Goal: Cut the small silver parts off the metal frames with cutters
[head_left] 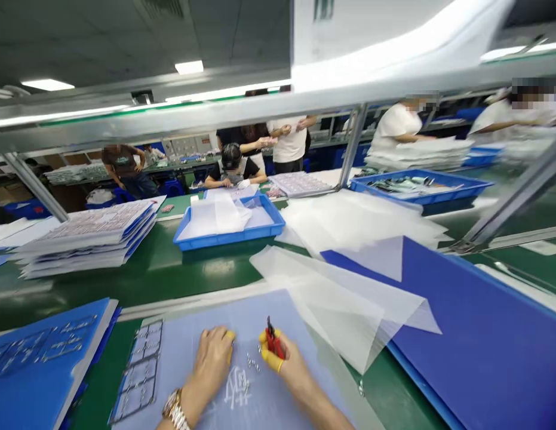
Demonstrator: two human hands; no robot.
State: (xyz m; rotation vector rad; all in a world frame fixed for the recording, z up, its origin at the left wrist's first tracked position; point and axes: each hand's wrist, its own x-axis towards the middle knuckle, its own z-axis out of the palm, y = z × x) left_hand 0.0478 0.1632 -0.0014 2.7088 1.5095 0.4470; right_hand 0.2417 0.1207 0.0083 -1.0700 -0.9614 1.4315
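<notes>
"What lies furthest left?"

"On the near counter point(96, 358), a blue plastic sheet point(40, 352) carries metal cut-outs. Next comes a metal frame point(138, 370) with small rectangular openings, at the edge of a pale blue board point(260, 313)."

"And the hands?"

"The left hand point(210, 364), with a gold wristwatch point(174, 409), is curled, fingertips down; I cannot tell whether it holds anything. The right hand point(282, 365), in yellow finger cots point(263, 341), is closed around red-handled snips point(273, 341), their long axis running near to far, tips pointing away."

"Where are the small parts?"

"Small metal pieces point(251, 361) lie on the board between the hands, nearer the right. White scraps point(236, 387) sit closer to you."

"Further right?"

"Translucent film sheets point(344, 298) overlap a large blue board point(466, 352)."
</notes>
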